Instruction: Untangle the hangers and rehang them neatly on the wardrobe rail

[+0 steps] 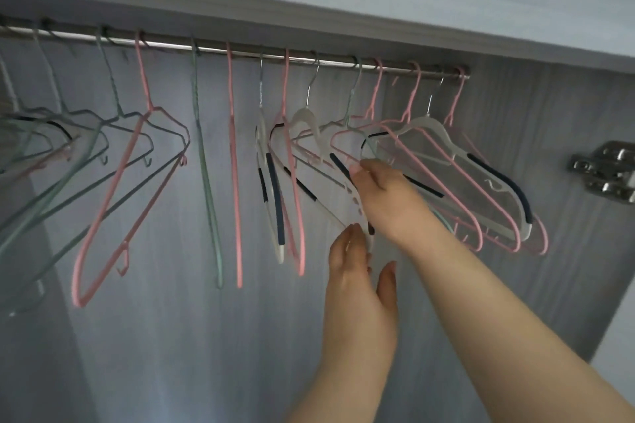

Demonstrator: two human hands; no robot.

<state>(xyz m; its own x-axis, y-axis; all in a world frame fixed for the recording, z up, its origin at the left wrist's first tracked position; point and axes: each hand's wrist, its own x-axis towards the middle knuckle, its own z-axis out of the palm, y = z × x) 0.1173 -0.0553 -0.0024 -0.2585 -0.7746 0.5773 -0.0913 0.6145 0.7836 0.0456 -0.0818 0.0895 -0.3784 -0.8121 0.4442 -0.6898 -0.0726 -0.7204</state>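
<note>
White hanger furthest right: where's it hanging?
In the head view, the white hanger hangs near the right end of the rail, second hook from the end, between pink hangers, right of the right hand.

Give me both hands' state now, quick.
Left hand: open, straight fingers touching the lower end of the white hanger.
Right hand: closed, fingers curled on that white hanger's arm.

Pink hangers [234, 165], green hangers [206, 178] and white plastic hangers [433, 129] hang hooked along the silver wardrobe rail [247, 52], spaced at left, overlapping and tangled at right.
</note>
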